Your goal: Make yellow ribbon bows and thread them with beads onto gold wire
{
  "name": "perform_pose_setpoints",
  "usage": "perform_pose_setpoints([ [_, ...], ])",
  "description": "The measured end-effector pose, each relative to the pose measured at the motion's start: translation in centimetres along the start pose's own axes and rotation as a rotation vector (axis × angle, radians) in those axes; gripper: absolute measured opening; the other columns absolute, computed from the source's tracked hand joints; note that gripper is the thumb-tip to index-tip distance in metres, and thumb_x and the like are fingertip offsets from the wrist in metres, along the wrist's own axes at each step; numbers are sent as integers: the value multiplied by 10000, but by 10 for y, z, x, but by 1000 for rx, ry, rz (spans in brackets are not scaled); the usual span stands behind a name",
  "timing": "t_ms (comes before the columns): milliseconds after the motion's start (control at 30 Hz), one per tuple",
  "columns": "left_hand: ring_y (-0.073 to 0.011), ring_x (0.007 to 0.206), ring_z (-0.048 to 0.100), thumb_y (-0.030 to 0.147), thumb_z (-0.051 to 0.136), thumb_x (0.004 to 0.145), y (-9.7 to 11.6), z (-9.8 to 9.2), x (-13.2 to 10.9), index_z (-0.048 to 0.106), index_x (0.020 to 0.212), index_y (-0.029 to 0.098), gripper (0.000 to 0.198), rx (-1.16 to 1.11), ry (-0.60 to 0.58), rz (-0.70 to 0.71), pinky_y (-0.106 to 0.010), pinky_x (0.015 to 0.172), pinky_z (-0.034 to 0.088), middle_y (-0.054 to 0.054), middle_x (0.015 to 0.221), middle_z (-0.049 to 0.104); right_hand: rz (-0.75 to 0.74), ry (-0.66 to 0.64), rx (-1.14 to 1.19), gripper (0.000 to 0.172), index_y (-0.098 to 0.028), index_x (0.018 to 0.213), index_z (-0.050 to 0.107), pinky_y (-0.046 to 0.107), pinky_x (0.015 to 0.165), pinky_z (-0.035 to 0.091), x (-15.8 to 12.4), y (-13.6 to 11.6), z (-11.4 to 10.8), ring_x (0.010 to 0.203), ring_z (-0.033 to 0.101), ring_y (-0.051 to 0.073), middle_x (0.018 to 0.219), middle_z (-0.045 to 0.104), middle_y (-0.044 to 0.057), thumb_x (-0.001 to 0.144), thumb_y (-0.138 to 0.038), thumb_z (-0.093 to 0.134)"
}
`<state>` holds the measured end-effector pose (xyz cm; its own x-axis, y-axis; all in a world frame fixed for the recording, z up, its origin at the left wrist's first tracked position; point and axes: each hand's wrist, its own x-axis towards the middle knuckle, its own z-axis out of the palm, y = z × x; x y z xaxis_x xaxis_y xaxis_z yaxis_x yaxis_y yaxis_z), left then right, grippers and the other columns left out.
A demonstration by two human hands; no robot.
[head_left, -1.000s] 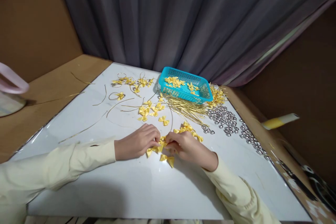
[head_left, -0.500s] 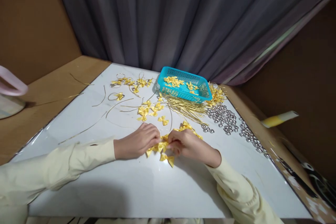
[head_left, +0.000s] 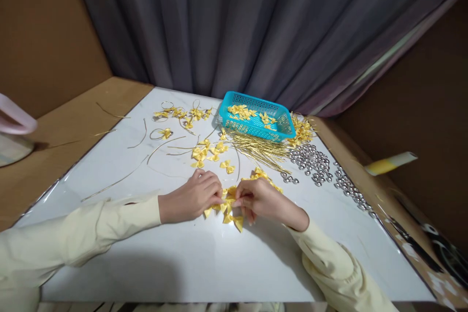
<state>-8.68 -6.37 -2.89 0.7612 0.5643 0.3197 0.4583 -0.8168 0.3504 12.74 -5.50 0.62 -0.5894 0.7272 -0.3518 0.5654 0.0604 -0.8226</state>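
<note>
My left hand [head_left: 199, 196] is closed in a pinch at the left side of a small group of yellow ribbon bows [head_left: 233, 219] on the white tabletop [head_left: 204, 268]. Facing it, my right hand [head_left: 260, 200] is also pinched, thumb against forefinger, on a yellow bow between the two hands. The left fingertips meet the bow's other side. More yellow bows [head_left: 261, 174] lie partly hidden behind my right hand. Beyond the hands, loose bows [head_left: 214, 151] rest together, with a single bow [head_left: 227, 167] a little apart.
A blue plastic basket [head_left: 256, 129] at the back holds yellow bows. Gold twist ties [head_left: 259, 151] lie before it, silver beads [head_left: 312, 163] to its right. Finished-looking bow loops [head_left: 183, 113] lie at back left. Scissors [head_left: 413, 241] and a yellow-white tube [head_left: 391, 163] are at right.
My right hand has shifted very slightly right, and its lower fingers have spread down a little. My left hand stays almost in place, and the bow between the hands has turned slightly.
</note>
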Motion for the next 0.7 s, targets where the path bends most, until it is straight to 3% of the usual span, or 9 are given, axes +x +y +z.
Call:
perform_pose_setpoints([
  [333, -181, 815, 488, 232, 306, 999, 2, 0, -2, 484, 811, 150, 271, 63, 21, 79, -337, 772, 243, -39, 793, 602, 180, -51, 138, 150, -194, 642, 492, 190, 327, 402, 2, 4, 3, 279, 498, 111, 351, 525, -74, 751, -133, 576],
  [700, -179, 825, 494, 209, 279, 999, 4, -2, -1, 490, 820, 149, 284, 62, 59, 76, -332, 774, 248, -38, 798, 606, 232, -16, 171, 172, -179, 626, 492, 176, 313, 422, 2, -4, 2, 270, 494, 94, 354, 532, -73, 753, -91, 565],
])
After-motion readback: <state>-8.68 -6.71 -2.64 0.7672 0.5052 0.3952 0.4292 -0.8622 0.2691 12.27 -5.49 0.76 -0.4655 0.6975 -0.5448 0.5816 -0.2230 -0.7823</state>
